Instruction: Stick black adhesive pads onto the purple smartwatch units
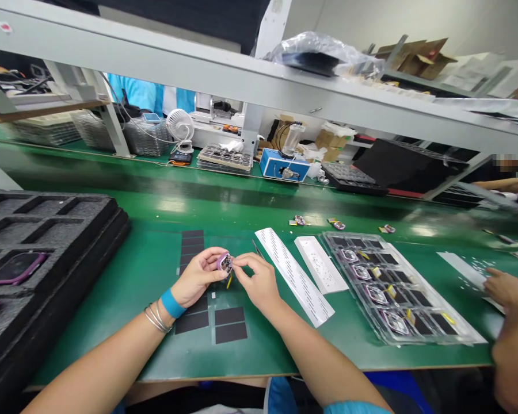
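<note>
Closely pinched: a lilac-rimmed device (224, 263) held between 2 hands

The device is held just above a green work mat (155, 270), with a yellow tab (229, 280) hanging from its lower edge. A narrow fingertip pinch is formed by the left hand (196, 277), and the right hand (259, 282) is closed in just as narrowly from the other side. For a part this small, such a hold is judged sound: the edges are gripped, the face is left visible, and the tab is best left unpressed. A blue wristband (172, 303) is worn on the left wrist. Slim tweezers (257, 249) are placed just beyond the right hand. Black pads (231, 325) are laid out below the hands, a black foam tray (47, 230) is set further left, and a clear plastic tray (397, 287) of similar devices is set to the right, near a co-worker's hand (507, 290)
</note>
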The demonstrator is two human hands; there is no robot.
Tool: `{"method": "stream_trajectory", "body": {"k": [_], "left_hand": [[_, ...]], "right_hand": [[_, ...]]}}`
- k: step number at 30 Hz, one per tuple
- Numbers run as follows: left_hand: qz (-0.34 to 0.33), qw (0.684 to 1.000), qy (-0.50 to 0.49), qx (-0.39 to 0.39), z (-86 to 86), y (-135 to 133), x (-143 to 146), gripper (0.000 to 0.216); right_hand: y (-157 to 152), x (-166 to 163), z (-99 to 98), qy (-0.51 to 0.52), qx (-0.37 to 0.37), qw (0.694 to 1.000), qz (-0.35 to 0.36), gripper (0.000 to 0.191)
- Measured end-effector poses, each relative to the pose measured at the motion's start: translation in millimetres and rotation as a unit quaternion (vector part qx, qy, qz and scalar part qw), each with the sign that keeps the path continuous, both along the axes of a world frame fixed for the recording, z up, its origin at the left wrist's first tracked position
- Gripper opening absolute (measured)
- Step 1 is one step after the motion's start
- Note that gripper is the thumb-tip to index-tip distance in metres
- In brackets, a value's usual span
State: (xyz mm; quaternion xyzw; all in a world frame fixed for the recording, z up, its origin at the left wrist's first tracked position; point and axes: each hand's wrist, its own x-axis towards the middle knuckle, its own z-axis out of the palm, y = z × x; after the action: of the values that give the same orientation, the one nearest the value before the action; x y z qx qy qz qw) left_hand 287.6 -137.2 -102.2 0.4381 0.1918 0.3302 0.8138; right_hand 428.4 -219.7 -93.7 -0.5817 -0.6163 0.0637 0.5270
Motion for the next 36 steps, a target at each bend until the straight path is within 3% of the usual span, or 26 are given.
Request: {"method": "stream_trajectory", "body": {"k": [6, 8, 10, 11, 14, 17, 19, 27, 31, 36], "left_hand": [[0.027, 1.000, 0.008, 0.007, 1.8, -3, 2, 0.043], [0.019, 1.000, 0.004, -0.004, 3.2, -2, 1, 0.042], [0.007, 1.000, -0.008, -0.015, 4.8, 0, 0, 0.042], [0.002, 1.000, -0.016, -0.020, 5.4, 1, -1, 0.042], [-0.010, 0.999, -0.033, -0.030, 5.9, 5, -3, 0.044], [-0.019, 0.998, -0.042, -0.037, 4.2, 9, -5, 0.045], [-0.019, 0.998, -0.048, -0.041, 2.7, 11, -5, 0.043], [-0.090, 0.993, -0.019, -0.073, 1.2, 11, -8, 0.045], [-0.137, 0.988, 0.024, -0.073, 1.7, 9, -6, 0.043], [-0.173, 0.981, 0.070, -0.052, 2.5, 3, -2, 0.039]], "right_hand": [[-3, -6, -1.9, -0.137, -0.008, 0.990, -0.010, 0.020], [-2, -5, -0.9, -0.086, -0.022, 0.996, -0.002, 0.017], [1, -3, -0.8, 0.048, -0.042, 0.998, 0.018, 0.006], [3, -2, -1.4, 0.135, -0.063, 0.988, 0.045, 0.012], [8, 3, -5.0, 0.354, -0.180, 0.901, 0.171, 0.048], [11, 8, -6.9, 0.449, -0.297, 0.813, 0.221, 0.046], [11, 13, -4.7, 0.478, -0.310, 0.798, 0.196, 0.040], [5, 22, 11.0, 0.433, -0.130, 0.877, 0.161, 0.028], [1, 16, 10.7, 0.344, -0.087, 0.920, 0.163, 0.025], [-2, 11, 10.3, 0.161, -0.080, 0.980, 0.088, 0.024]]}}
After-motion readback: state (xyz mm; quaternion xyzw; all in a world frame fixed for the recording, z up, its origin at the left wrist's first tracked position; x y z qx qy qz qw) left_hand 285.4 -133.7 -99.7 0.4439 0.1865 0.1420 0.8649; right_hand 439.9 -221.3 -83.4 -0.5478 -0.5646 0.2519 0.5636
